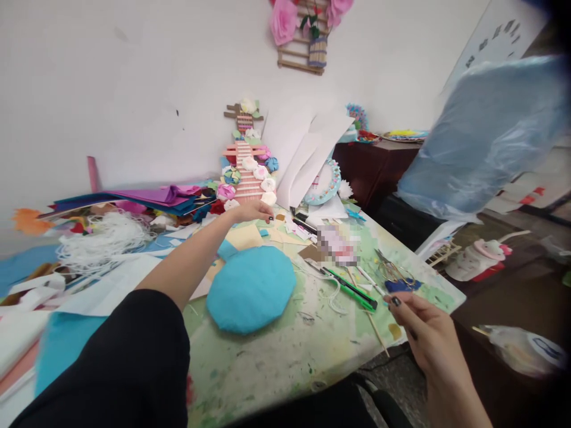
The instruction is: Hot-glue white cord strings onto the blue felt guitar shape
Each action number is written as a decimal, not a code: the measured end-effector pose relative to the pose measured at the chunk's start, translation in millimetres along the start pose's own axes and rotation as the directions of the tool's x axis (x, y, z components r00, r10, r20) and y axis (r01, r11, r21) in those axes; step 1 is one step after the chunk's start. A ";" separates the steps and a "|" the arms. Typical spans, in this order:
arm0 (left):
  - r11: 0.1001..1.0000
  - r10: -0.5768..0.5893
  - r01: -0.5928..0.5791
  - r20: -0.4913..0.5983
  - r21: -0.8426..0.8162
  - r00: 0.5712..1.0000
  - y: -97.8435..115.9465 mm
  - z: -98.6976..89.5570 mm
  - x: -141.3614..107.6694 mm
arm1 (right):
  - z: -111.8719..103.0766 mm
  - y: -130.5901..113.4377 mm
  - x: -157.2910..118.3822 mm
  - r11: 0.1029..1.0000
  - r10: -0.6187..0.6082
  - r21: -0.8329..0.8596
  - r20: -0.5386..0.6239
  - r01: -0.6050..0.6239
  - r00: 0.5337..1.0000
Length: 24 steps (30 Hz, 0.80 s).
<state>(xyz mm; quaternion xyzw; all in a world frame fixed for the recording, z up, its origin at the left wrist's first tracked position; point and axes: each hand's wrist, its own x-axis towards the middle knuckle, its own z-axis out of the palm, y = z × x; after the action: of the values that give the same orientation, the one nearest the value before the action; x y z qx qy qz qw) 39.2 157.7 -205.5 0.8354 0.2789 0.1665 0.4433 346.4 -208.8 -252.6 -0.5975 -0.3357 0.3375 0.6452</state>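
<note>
Thumb and forefinger of the right hand (430,330) meet at the near end of a slim white stick (371,280); from my remote seat I cannot tell whether they truly grip it. The left hand (252,212) hangs farther forward, fingers loosely curled near cream paper (245,236) — its palm faces away, so I can't tell whether it holds anything. Nearer to me than the left hand, and left of the right one, a blue disc (252,289) lies on the table (267,362).

For this reach, I would keep the left wrist high so the forearm doesn't press the disc, and hold the right hand steady, well off the green cutter (360,298) just left of it.

A pixelated block (338,245) masks something between the hands. Whether the blue tab (227,250) beside the left forearm joins the disc is unclear — and the disc's underside is hidden.
</note>
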 end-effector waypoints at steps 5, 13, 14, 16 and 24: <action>0.995 -0.082 0.084 -0.024 0.046 0.996 -7.1 -33.2 -27.7 | 6.6 -1.5 -21.0 0.988 0.088 -0.134 0.090 -0.076 0.992; 0.899 -0.409 0.432 -0.214 0.070 0.887 -53.7 -52.4 -91.2 | 91.7 20.3 -35.9 0.951 0.178 -0.309 0.466 -0.029 0.867; 0.887 -0.434 0.458 -0.243 0.054 0.868 -61.5 -51.4 -98.3 | 103.0 26.7 -35.3 0.952 0.180 -0.304 0.495 -0.024 0.850; 0.865 -0.478 0.502 -0.288 0.010 0.830 -75.7 -48.9 -110.5 | 121.5 39.1 -33.1 0.955 0.173 -0.297 0.537 -0.007 0.826; 0.810 -0.587 0.550 -0.325 -0.206 0.742 -108.1 -38.7 -132.2 | 147.2 63.5 -22.8 0.905 0.288 -0.420 0.499 -0.062 0.818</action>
<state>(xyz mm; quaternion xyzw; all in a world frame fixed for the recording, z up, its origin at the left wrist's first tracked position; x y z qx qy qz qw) -119.9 150.5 -278.4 0.6404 0.5908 0.1925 0.4514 208.6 -144.0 -307.8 -0.6186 -0.5086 0.4810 0.3568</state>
